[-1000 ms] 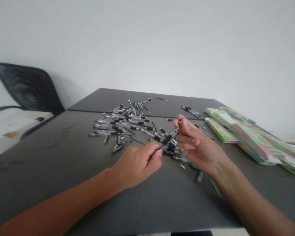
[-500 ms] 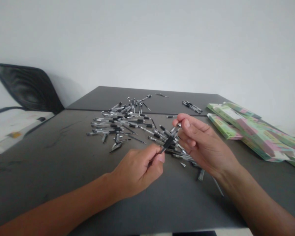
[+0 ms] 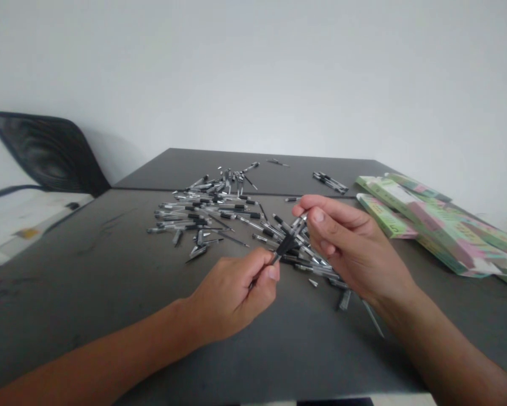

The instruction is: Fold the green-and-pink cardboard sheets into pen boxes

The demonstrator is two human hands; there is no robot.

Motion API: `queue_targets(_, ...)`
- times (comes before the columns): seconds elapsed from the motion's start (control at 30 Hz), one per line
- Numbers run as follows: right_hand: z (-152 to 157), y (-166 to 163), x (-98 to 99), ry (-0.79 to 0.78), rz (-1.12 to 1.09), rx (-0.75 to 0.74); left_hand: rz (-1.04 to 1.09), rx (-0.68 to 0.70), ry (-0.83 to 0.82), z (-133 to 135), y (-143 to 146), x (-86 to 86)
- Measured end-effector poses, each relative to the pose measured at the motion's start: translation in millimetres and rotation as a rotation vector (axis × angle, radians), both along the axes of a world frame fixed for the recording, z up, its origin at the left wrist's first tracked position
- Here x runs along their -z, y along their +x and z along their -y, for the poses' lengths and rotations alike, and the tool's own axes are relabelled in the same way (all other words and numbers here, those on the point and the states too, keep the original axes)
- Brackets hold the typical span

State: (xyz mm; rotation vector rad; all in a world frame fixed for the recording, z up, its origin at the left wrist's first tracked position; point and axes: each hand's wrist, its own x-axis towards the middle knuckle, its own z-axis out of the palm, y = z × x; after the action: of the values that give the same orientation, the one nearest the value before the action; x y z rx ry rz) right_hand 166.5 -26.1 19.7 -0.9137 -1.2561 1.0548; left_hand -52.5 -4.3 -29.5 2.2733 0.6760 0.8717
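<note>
My left hand is closed around the lower part of a clear pen with a black grip, which slants up to the right. At the pen's upper end, thumb and forefinger of my right hand pinch the silvery tip; its other fingers are curled. The left end of the pen is hidden in my left fist. Beyond and beneath both hands lies a loose pile of similar pens and pen parts. A small silver cone tip rests on the table just below the right part of the pile.
Green and pink cardboard boxes lie stacked at the right of the dark table. Several pens sit together farther back. A thin refill lies beside my right wrist. A black mesh chair stands at the left.
My right fingertips have come slightly closer along the pen, and the silver tip now appears in line with its end. Both hands have shifted slightly left in view.
</note>
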Motion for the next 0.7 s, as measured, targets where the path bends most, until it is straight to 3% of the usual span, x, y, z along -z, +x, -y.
queue_targets(0.7,-5.9,5.5,6.8,0.061,0.078,0.014,-0.040,0.009,-0.108,2.4,-1.9,-0.4)
